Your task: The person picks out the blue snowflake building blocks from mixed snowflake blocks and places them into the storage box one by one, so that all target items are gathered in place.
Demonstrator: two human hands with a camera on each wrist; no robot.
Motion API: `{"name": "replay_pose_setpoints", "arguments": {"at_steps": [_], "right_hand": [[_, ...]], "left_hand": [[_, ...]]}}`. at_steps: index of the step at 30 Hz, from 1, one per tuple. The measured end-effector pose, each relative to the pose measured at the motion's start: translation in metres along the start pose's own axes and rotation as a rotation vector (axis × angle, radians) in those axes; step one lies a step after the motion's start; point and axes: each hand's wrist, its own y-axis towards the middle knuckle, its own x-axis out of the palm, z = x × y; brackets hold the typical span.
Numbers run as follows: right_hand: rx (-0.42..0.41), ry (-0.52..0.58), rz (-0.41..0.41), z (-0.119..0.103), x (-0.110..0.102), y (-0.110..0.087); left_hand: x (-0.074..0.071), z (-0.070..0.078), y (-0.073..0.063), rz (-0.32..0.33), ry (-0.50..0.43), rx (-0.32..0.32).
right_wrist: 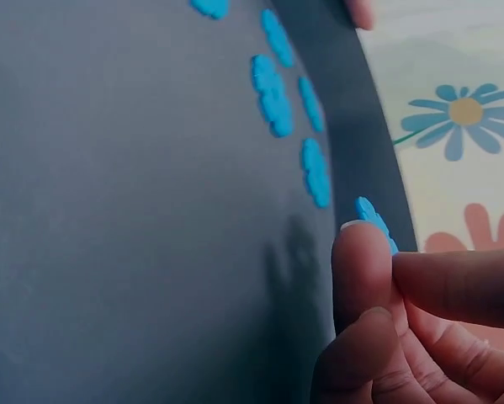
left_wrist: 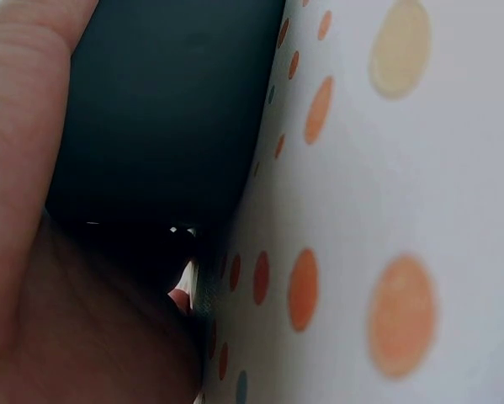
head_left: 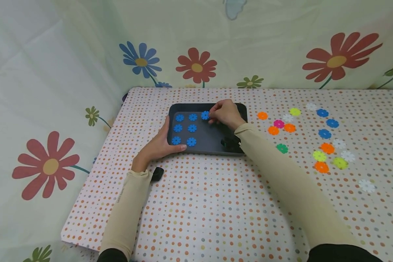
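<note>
A dark grey baking tray (head_left: pixel 209 145) lies on the spotted tabletop. Its left part bears several blue flower-shaped plastic discs (head_left: pixel 192 128), laid out in rows. My left hand (head_left: pixel 158 143) grips the tray's front left corner, with the thumb along the front rim and the fingers up the left side. Over the tray's far side, my right hand (head_left: pixel 225 113) pinches another blue flower-shaped disc (right_wrist: pixel 368 210) between thumb and fingertip. This disc is held above the tray floor, tilted on edge in the right wrist view, and the fingers hide part of it.
Right of the tray lie scattered flower-shaped discs: orange (head_left: pixel 273 130), pink (head_left: pixel 279 124), green (head_left: pixel 282 148), yellow (head_left: pixel 340 163), white (head_left: pixel 366 185) and blue (head_left: pixel 325 134). A flower-print cloth (head_left: pixel 265 43) hangs behind the table. My right forearm crosses the tray's right side.
</note>
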Motion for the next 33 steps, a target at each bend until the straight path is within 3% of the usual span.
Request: {"name": "replay_pose_setpoints", "arguments": {"at_steps": [20, 33], "right_hand": [[0.013, -0.123, 0.034, 0.0062, 0.0099, 0.0052], [-0.006, -0.093, 0.031, 0.0063, 0.009, 0.0057]], "left_hand": [[0.0015, -0.0015, 0.0014, -0.003, 0.006, -0.005], [0.0011, 0.0007, -0.0008, -0.001, 0.002, -0.006]]}}
